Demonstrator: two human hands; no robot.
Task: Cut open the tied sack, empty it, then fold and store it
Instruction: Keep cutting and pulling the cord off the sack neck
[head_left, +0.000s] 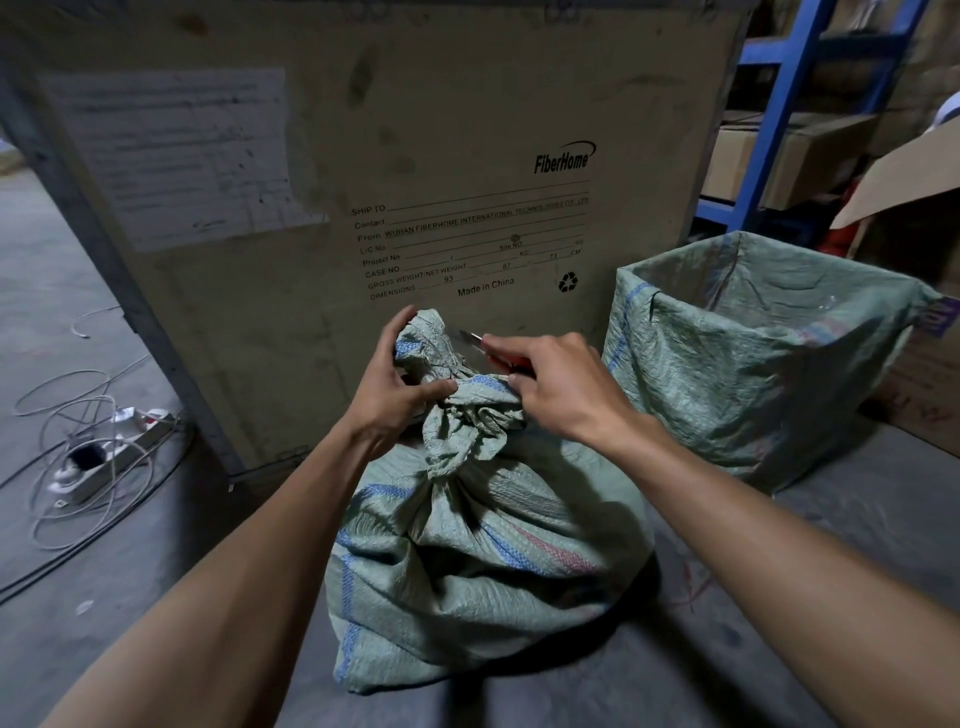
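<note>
Left hand (395, 384) grips the bunched neck of the tied sack (483, 561), fingers closed around the fabric just above the knot. Right hand (561, 384) holds a red-handled utility knife (488, 348), blade extended and touching the gathered top from the right side. Sack stands upright on the grey floor (78, 597), centre near, full and bulging. Behind it, far, a large FiberHome crate (363, 156). To the right, an open sack-lined box (758, 353), well apart. Far left on the floor: power strip (114, 452) with tangled white cables.
</note>
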